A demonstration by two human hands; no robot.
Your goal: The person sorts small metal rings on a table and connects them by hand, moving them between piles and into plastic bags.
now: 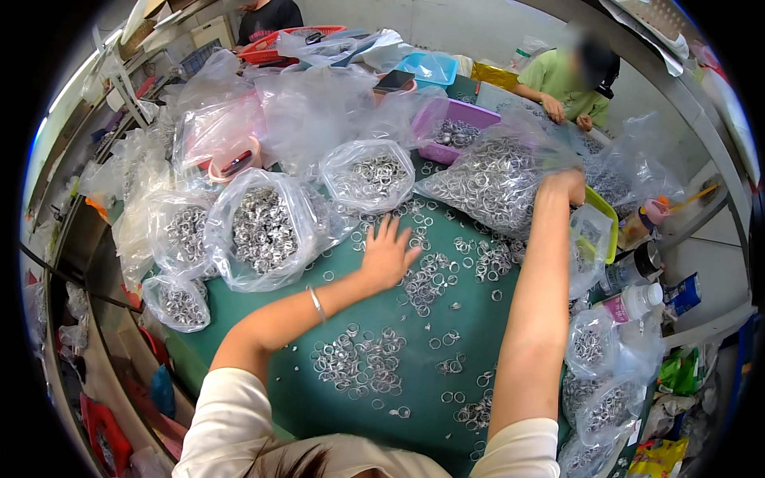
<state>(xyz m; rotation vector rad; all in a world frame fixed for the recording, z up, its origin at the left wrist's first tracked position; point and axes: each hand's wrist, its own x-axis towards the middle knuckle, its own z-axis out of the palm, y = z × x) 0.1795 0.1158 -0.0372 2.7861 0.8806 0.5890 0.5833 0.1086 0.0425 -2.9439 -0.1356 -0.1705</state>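
While left hand (pixel 388 253) lies flat, fingers spread, on green mat (pixel 279 382) among loose metal rings (pixel 358 362), right hand (pixel 564 185) reaches far, clenched on edge of big ring bag (pixel 490 179). Smaller ring bags (pixel 263 231) left of hand. Purple tray (pixel 446 119) behind. Bottles (pixel 633 301) at right edge.

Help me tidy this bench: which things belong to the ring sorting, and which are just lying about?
In use:
left hand flat on loose rings
right hand, grip on big bag of rings
green mat

Lying about:
bottles
phone
blue tub
red basket
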